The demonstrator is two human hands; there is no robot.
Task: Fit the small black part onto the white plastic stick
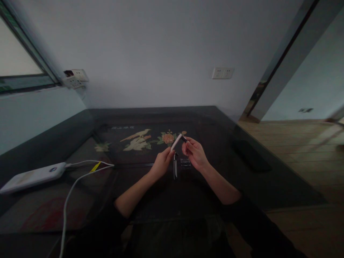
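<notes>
My left hand [163,160] is closed around the lower end of a slim white stick-shaped thing [176,142], which tilts up and to the right. A small dark piece [184,139] is pinched in the fingers of my right hand [195,152], close to the top end of the white stick. Whether the two touch, I cannot tell. Below the hands is a thin light strap [175,169]; whether it hangs from the white stick or lies on the table is unclear. Beside it sits a small dark, shiny pack [185,164], its contents too small to make out.
The dark glossy table [150,120] has a bird-and-flower picture. A white power bank [34,176] lies at the left, its white cable [66,204] running towards me. A black flat object [251,156] rests at the right. Wall sockets [223,73] are behind the table.
</notes>
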